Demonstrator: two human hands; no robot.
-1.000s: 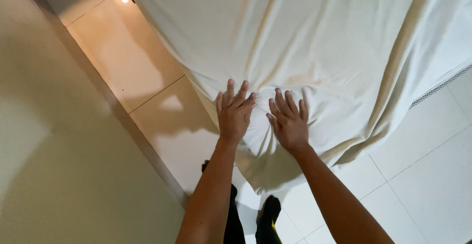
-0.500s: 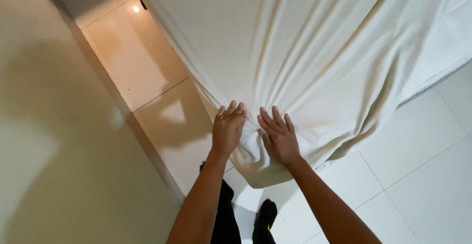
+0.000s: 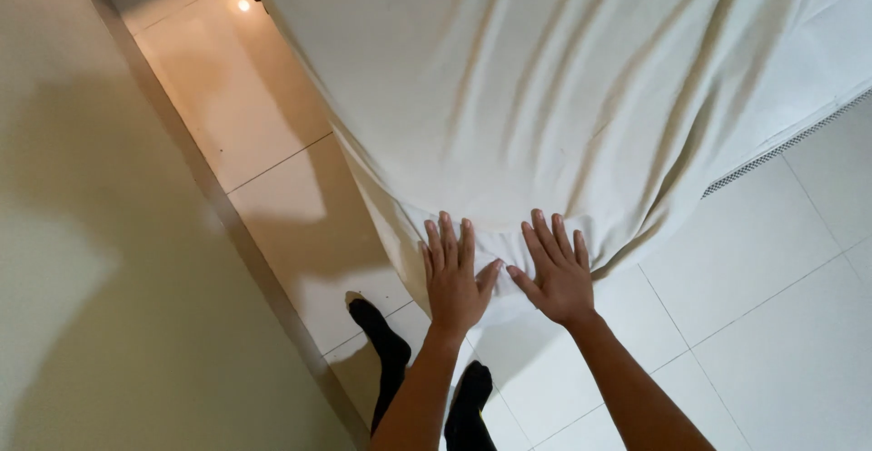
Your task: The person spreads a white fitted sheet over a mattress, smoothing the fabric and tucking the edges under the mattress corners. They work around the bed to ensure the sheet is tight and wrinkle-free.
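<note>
Right now both sets of fingers lie spread flat, gripping nothing: the left hand (image 3: 454, 278) and right hand (image 3: 557, 272) press side by side on the white sheet (image 3: 563, 97) at its rounded hanging corner. Smoothing works best with even palm pressure outward toward twelve o'clock. Tiled floor (image 3: 772, 324) opens at three o'clock; the wall (image 3: 100, 278) crowds nine o'clock.

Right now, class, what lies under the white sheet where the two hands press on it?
Both hands, left and right, lie flat on the white sheet. It drapes over a corner toward the tiled floor. What it covers is hidden.
</note>
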